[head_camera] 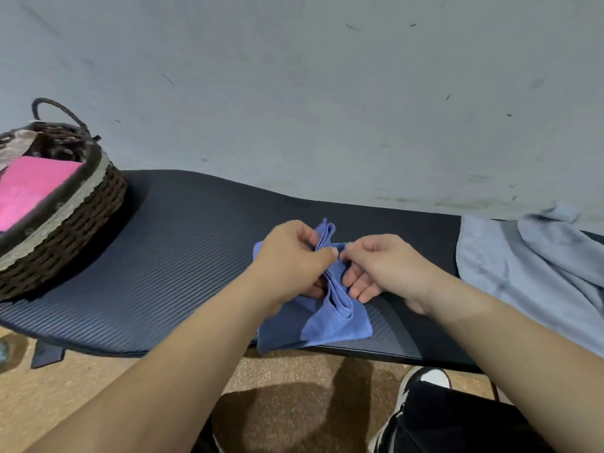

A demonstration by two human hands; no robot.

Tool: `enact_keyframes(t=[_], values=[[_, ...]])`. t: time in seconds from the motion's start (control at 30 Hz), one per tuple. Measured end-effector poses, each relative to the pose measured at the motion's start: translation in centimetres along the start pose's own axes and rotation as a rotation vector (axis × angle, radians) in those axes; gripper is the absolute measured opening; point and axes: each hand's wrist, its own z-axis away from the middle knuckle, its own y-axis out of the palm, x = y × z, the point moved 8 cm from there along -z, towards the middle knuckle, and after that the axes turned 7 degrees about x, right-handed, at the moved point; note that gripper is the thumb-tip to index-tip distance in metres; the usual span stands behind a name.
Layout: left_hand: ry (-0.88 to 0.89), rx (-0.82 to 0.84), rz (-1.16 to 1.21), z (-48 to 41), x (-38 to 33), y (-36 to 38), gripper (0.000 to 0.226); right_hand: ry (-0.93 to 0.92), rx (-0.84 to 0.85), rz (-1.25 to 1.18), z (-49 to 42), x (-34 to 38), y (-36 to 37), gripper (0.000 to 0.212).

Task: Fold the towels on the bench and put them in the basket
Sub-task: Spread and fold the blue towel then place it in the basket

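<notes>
A small blue towel (330, 322) lies on the dark ribbed bench (183, 256) near its front edge, gathered into a raised ridge down its middle. My left hand (291, 259) pinches that ridge from the left, thumb on top. My right hand (376, 266) pinches the same fold from the right, its lower fingers spread against the cloth. A woven brown basket (85, 207) with a loop handle stands at the bench's left end and holds a folded pink towel (29, 188). A pale blue towel (529, 263) lies crumpled at the right end.
A grey wall (310, 93) rises directly behind the bench. Below the front edge are tan floor (81, 393) and a black and white shoe (421, 387). Bare bench surface stretches between the basket and the blue towel.
</notes>
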Motion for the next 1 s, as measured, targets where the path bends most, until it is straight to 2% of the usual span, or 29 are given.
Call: enact_keyframes(t=[0.13,0.27,0.33,0.37,0.5,0.6,0.7,0.8,0.87,0.93,1.0], values=[[-0.053,0.073,-0.048,-1.0,1.0,1.7,0.032,0.06,-0.034,-0.074,0.1,-0.7,-1.0,0.04],[-0.036,0.148,-0.065,-0.5,1.4,1.9,0.038,0.038,-0.038,0.01,0.1,-0.9,-0.7,0.03],[0.021,0.113,-0.113,-0.1,0.9,1.1,0.035,0.021,-0.057,0.079,0.0,-0.6,-0.7,0.031],[0.072,0.067,-0.189,0.1,0.5,0.2,0.031,0.019,-0.063,0.111,0.0,-0.5,-0.6,0.032],[0.286,-0.089,-0.767,1.7,-1.3,-2.7,0.032,0.036,-0.046,0.279,0.2,0.2,-0.6,0.027],[0.302,-0.061,-0.855,2.8,-0.9,-3.4,0.042,0.08,0.018,0.206,0.3,0.0,-0.1,0.019],[0.302,-0.007,-0.982,3.3,-0.8,-2.3,0.061,0.102,0.003,0.235,0.4,-0.3,0.3,0.019],[0.207,0.173,-1.085,3.3,1.3,0.0,0.088,0.113,-0.046,0.304,0.4,-0.3,-0.2,0.026],[0.138,0.247,-1.201,3.0,3.3,1.1,0.097,0.067,-0.12,0.472,0.7,0.6,-1.1,0.032],[0.126,0.253,-1.255,2.6,4.4,1.3,0.097,-0.082,-0.218,0.668,1.4,2.6,-1.6,0.041],[0.141,0.264,-1.201,2.4,4.7,1.0,0.096,-0.23,-0.141,0.731,1.7,3.6,-0.4,0.063]])
